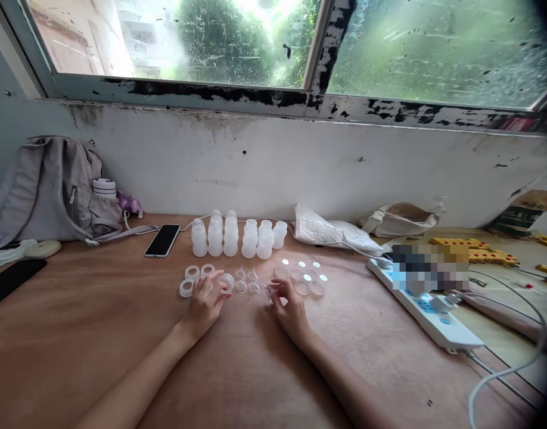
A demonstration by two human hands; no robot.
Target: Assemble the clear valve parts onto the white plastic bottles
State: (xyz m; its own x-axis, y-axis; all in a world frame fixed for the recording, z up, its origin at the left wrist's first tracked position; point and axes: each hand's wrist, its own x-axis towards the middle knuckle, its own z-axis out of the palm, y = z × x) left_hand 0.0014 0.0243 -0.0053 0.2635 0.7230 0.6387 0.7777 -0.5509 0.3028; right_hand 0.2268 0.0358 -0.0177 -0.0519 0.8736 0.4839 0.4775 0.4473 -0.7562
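Note:
My left hand [205, 304] has its fingers curled round a whitish screw ring [227, 282], held near the tabletop. More white rings [192, 271] lie flat beside and under that hand, partly covered by it. Between my hands are several clear silicone teats [241, 287] in two short rows. My right hand [289, 307] pinches a small clear teat [269, 291] between thumb and fingers. Just beyond it lie clear round caps [302, 288] and small white discs [307, 277]. Behind stand frosted baby bottles [249, 239], some topped with clear caps.
A phone [162, 241] lies left of the bottles, with a grey backpack [54, 185] farther left. A white plastic package [336, 229] rests against the wall. On the right are a power strip [452, 333] with cables, a beige bag [401, 219] and yellow parts [474, 250].

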